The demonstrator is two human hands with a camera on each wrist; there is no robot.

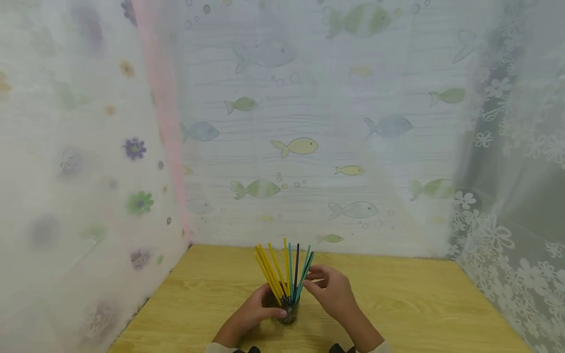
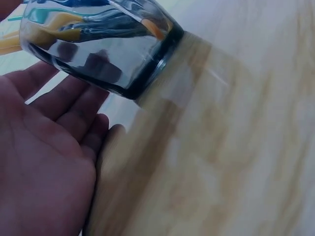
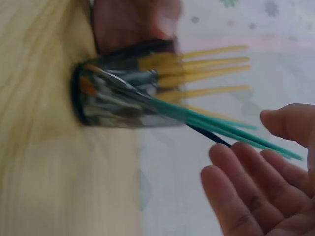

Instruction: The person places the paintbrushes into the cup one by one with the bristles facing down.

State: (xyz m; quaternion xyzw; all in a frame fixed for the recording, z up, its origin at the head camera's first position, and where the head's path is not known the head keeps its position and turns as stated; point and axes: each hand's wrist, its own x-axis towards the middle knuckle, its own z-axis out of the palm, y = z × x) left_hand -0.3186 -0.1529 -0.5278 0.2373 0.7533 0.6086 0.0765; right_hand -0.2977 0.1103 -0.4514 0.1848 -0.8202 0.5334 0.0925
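Observation:
A clear glass cup (image 1: 290, 314) stands on the table with several paintbrushes in it, bristles down. Yellow-handled brushes (image 1: 267, 268) lean left; teal-handled brushes (image 3: 221, 129) and a dark-handled brush (image 1: 296, 264) are on the right. My left hand (image 1: 253, 310) holds the cup from the left, thumb in front and fingers behind. In the left wrist view, that hand's fingers (image 2: 74, 105) lie along the glass. My right hand (image 1: 336, 291) is beside the teal handles' upper ends. In the right wrist view its thumb and fingers (image 3: 246, 189) are apart around those ends; contact is unclear.
The wood-grain table (image 1: 406, 299) extends to both sides of the cup. Behind it hangs a fish-print curtain (image 1: 300, 196). A flower-print curtain (image 1: 88, 196) borders the left, and a sheer white-flowered one (image 1: 507, 235) the right.

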